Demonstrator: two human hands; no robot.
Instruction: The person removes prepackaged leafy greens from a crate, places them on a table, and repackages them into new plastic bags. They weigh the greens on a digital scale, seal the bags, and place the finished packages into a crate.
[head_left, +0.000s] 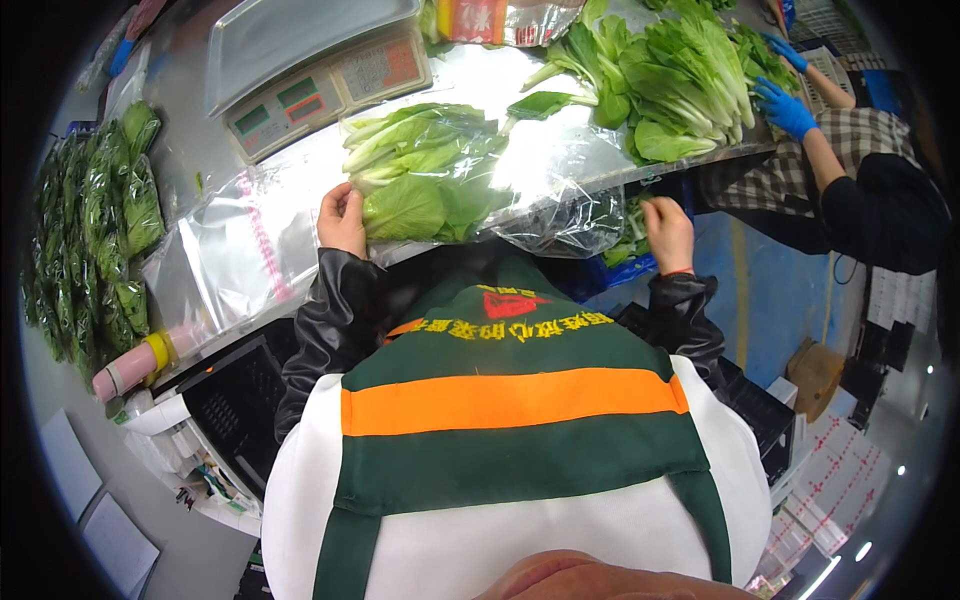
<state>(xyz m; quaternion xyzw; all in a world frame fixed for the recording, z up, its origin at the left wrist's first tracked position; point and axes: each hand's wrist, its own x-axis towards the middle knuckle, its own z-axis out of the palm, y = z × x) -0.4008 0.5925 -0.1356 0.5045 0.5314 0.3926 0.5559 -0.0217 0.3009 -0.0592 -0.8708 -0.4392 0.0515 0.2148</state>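
Note:
My left hand (343, 221) pinches the left edge of a clear plastic bag (555, 169) at the table's front. Inside the bag, pale-stemmed leafy greens (427, 176) lie flat, stems to the left and leaves to the right. The bag's loose right end hangs over the table edge. My right hand (670, 232) is to the right of that end, apart from it, with fingers curled together and nothing visible in them. Below and beside it, loose green leaves (630, 244) lie in a blue crate (634, 274).
A weighing scale (326, 97) stands behind the bag. Flat plastic bags (240, 232), several bagged greens (120, 195) and a pink bottle (127, 367) are leftward. Loose leafy greens (682, 82) are piled rightward, near a co-worker's blue-gloved hand (784, 109).

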